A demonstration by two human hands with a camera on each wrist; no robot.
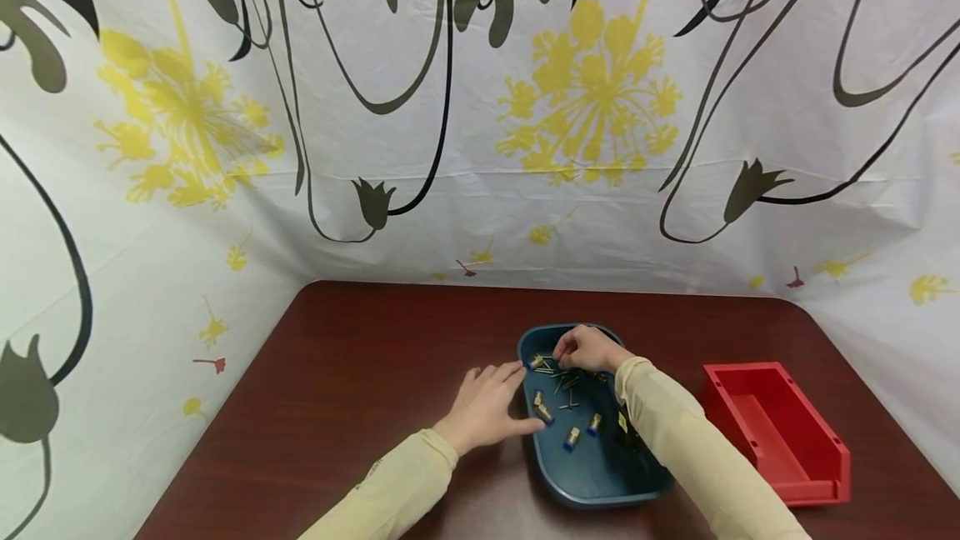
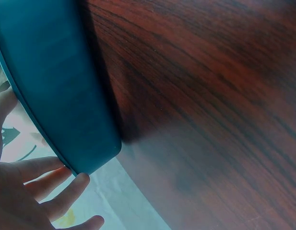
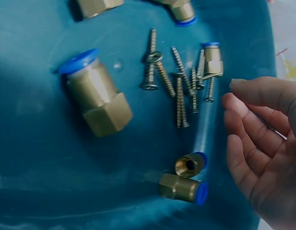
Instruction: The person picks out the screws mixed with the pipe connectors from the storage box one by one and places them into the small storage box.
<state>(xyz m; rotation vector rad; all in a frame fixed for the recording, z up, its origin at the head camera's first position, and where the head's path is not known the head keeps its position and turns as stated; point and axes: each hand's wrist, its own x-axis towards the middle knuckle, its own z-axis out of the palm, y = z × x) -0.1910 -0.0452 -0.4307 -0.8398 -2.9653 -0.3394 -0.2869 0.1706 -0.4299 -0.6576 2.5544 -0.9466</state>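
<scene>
A dark blue-green tray (image 1: pixel 600 477) stands on the table, holding several metal screws (image 3: pixel 181 100) and several brass push-fit fittings (image 3: pixel 100 98) with blue collars. My left hand (image 1: pixel 487 408) rests at the tray's left side, fingers spread; in the left wrist view its fingertips (image 2: pixel 81 179) lie along the rim. My right hand (image 1: pixel 591 348) is over the far end of the tray. Its fingers bend loosely beside the screws and a small fitting (image 3: pixel 213 60), with nothing visible between thumb and forefinger. Two more fittings (image 3: pixel 179 188) lie close together below the screws in that view.
A red open-fronted bin (image 1: pixel 795 432) stands right of the tray, beside my right sleeve (image 1: pixel 697 440). The brown wooden table (image 1: pixel 375 357) reaches back to a white curtain (image 1: pixel 465 140) with yellow flowers and dark stems.
</scene>
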